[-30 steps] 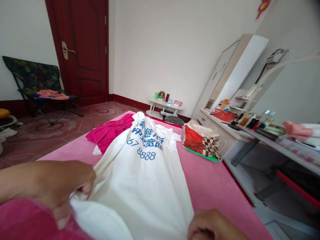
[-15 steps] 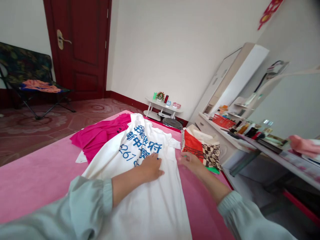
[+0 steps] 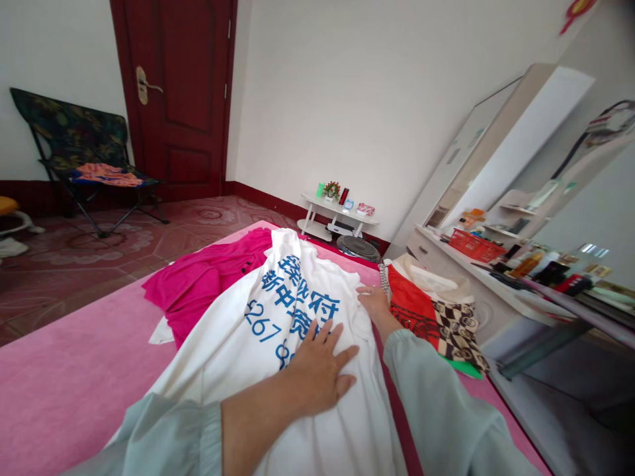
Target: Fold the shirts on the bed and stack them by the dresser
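Observation:
A white T-shirt (image 3: 223, 357) with blue printed characters and numbers lies spread on a pink-covered bed (image 3: 74, 390). My left hand (image 3: 322, 370) rests flat on its front, just below the print, fingers spread. At the shirt's right edge, near the sleeve, is my right hand (image 3: 376, 305); its fingers stretch leftward and touch the white fabric. A magenta garment (image 3: 198, 281) lies bunched to the left, partly under the shirt. To the right sits a pile of folded clothes, with a red piece (image 3: 411, 304) and a brown-and-cream checked piece (image 3: 459, 324).
A dressing table (image 3: 526, 297) with a red basket (image 3: 476, 244) and bottles stands along the right. Beyond the bed are a low white stand (image 3: 342, 210) and a round dark object (image 3: 358, 247). A folding chair (image 3: 74, 132) holding clothing stands by the red door (image 3: 183, 86).
My left hand has spread flat on the shirt. My right hand has moved forward to the sleeve, which no longer sticks out as far to the right. The view has shifted slightly right.

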Available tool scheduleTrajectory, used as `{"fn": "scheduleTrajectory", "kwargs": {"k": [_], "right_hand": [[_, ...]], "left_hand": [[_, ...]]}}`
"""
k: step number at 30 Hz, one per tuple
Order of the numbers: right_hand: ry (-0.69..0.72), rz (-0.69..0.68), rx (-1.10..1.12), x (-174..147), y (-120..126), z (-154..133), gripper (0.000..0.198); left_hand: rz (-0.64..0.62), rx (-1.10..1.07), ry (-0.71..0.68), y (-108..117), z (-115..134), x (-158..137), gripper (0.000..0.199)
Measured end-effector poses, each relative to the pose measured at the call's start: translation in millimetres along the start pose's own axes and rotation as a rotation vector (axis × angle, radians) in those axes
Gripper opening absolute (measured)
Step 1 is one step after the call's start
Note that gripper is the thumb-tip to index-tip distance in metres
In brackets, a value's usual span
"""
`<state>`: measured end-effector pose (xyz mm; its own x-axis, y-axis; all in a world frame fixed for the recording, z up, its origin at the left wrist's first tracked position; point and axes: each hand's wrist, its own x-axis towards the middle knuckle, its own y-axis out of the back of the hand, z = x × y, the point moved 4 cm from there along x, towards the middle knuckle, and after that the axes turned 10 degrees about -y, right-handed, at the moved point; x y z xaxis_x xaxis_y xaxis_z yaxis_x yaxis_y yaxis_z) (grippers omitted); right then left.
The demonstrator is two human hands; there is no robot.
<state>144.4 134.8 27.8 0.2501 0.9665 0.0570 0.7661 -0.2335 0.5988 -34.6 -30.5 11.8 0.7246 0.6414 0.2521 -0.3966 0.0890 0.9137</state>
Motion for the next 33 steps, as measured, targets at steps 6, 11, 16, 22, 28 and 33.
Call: {"fn": "scheduleTrajectory", "kwargs": {"k": [6,11,16,22,28,33], "right_hand": [[0.181,0.361,-0.439,-12.6,70.2,-24.4,0.037],[0.082,0.372,-0.925,-34.3,114.8,-0.3,0.034],[0.307,0.552,-0.966,-71.3,104.6,-27.5,0.037],[0.528,0.016,-0.429,-97.5,10.2,-33.9,0.046],[0.203,0.215,-0.131,-79.4,0.4,35.7,0.044],[0.292,0.164,-0.075,-80.0,5.5,36.2,0.027]], "left_hand": [[-0.029,-0.165,-0.218,0.8,28.2,-5.4,0.059],[-0.074,-0.243,-0.414,-3.2,51.1,-10.5,0.057],[-0.091,-0.238,-0.456,-2.3,54.5,-10.6,0.054],[-0.07,-0.262,-0.471,0.3,52.4,-9.7,0.054],[-0.003,-0.378,-0.489,-3.3,50.2,-5.4,0.043],[0.037,-0.791,-0.2,-6.7,25.0,13.0,0.038]]}}
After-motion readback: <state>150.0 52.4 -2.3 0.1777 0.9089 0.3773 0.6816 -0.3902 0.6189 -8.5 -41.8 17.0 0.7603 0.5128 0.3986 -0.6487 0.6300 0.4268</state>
